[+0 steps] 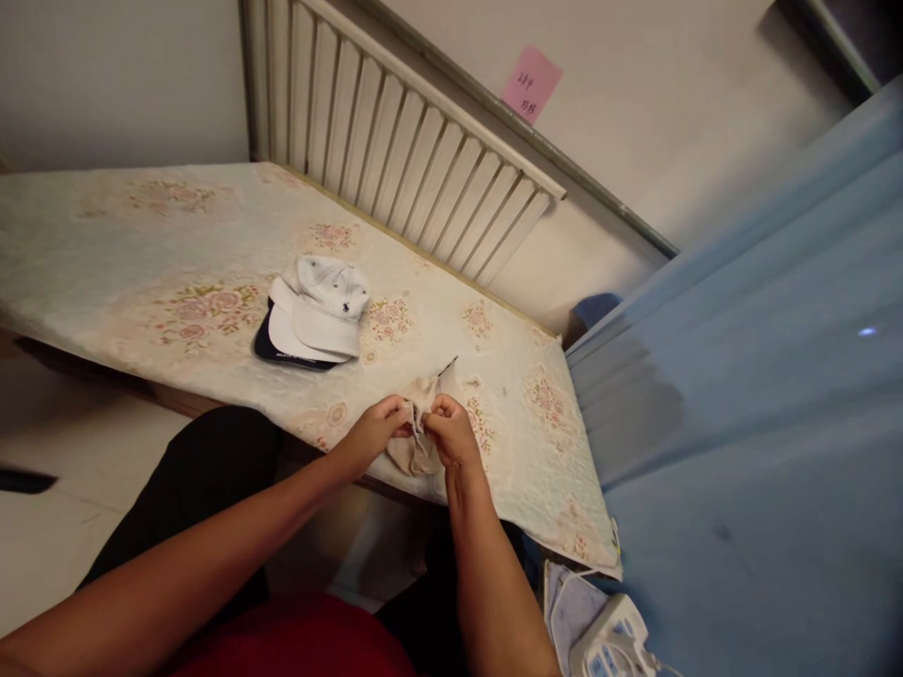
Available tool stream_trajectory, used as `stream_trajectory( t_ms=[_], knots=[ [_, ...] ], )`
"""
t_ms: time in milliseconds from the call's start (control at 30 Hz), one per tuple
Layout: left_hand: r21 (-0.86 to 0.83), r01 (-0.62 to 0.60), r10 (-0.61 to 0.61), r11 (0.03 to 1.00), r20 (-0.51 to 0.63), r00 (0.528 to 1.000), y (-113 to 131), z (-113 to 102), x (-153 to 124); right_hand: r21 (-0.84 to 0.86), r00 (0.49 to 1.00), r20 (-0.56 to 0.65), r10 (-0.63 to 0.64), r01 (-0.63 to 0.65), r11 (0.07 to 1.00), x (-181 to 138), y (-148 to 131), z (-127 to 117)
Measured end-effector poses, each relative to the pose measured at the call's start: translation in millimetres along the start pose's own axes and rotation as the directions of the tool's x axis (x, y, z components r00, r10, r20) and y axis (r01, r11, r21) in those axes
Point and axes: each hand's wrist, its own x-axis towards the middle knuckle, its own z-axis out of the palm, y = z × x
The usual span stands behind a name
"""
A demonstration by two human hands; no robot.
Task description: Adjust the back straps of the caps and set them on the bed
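Observation:
Near the front edge of the table, a soft beige cap (407, 455) is bunched between my two hands; its exact shape is partly hidden by my fingers. A thin dark edge shows at its far side. My left hand (387, 420) pinches the cap's fabric from the left. From the right, my right hand (451, 431) grips the same fabric, fingers curled close to the left ones. To the left and farther back lies a stack of caps (328, 306), white ones on top with a dark brim beneath, apart from both hands.
A flowered cloth (212, 249) covers the table. Along its back edge stands a white radiator (416, 141), with a pink note (531, 85) on the wall above. A blue curtain (762, 395) hangs at the right. A white appliance (612, 639) sits low at the bottom right.

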Motion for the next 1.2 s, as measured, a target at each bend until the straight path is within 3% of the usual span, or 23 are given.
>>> stream_trajectory(
  t_ms=[200, 467, 600, 700, 767, 900, 1067, 1200],
  knots=[
    [0.110, -0.055, 0.051, 0.992, 0.035, 0.998, 25, 9, 32, 0.133, 0.998, -0.011, 0.066, -0.064, 0.989, 18, -13, 1],
    [0.251, -0.139, 0.104, 0.958, 0.147, 0.984, 39, 12, 62, 0.262, 0.994, -0.077, 0.079, -0.057, 0.963, 28, -29, 1],
    [0.252, -0.190, 0.136, 0.949, 0.216, 0.967, 53, 19, 64, 0.148, 0.989, -0.105, -0.105, 0.120, 0.982, 31, -36, 0],
    [0.256, -0.265, 0.190, 0.930, 0.283, 0.940, 68, 24, 63, -0.049, 0.923, -0.198, -0.329, 0.326, 0.944, 34, -37, -4],
    [0.285, -0.296, 0.209, 0.912, 0.300, 0.931, 71, 24, 62, -0.105, 0.892, -0.247, -0.379, 0.364, 0.926, 34, -31, -6],
    [0.334, -0.246, 0.144, 0.910, 0.302, 0.942, 52, 13, 58, -0.004, 0.919, -0.260, -0.296, 0.305, 0.952, 25, -6, -8],
    [0.273, -0.155, 0.075, 0.949, 0.281, 0.957, 14, -1, 46, 0.068, 0.941, -0.246, -0.233, 0.257, 0.964, 10, 24, -5],
    [0.181, -0.084, 0.046, 0.980, 0.209, 0.977, 6, -2, 33, 0.116, 0.958, -0.209, -0.197, 0.224, 0.968, 7, 32, -4]
  ],
)
